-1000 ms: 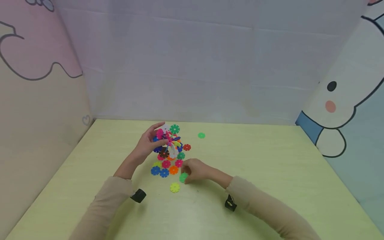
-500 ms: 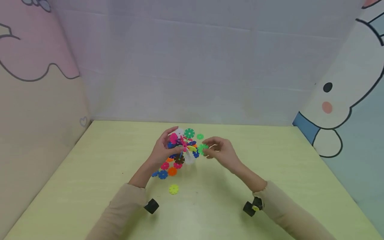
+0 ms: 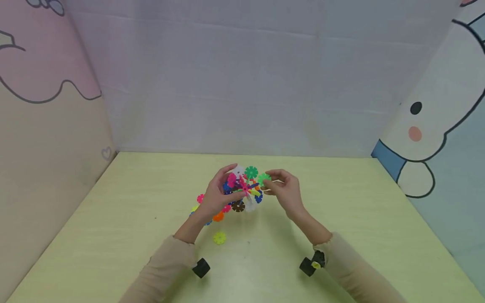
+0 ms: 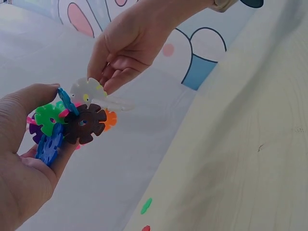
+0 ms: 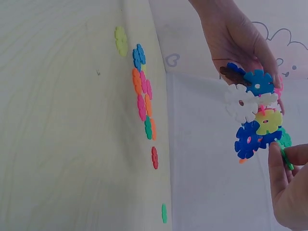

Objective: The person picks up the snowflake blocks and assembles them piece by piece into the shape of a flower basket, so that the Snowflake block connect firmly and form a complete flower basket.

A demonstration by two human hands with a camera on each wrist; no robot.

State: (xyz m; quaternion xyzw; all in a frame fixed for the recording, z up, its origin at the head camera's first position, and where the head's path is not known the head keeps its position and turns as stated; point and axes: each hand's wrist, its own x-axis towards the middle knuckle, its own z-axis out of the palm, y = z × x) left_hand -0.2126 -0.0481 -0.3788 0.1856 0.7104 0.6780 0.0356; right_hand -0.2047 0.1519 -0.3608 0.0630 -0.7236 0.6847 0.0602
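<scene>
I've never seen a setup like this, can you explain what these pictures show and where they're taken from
No machine: this is bare-handed human work. The wide picture comes from a head-worn camera; the two closer ones come from left and right wrist cameras. The left hand holds a cluster of joined, flower-shaped plastic discs above the table. The right hand pinches a light green disc at the cluster's edge; I can't tell whether it is attached. Loose discs lie on the table, including a yellow one and a red one.

The head view looks forward and down at the table; the wrist views, nearer, share the toy from opposite sides
</scene>
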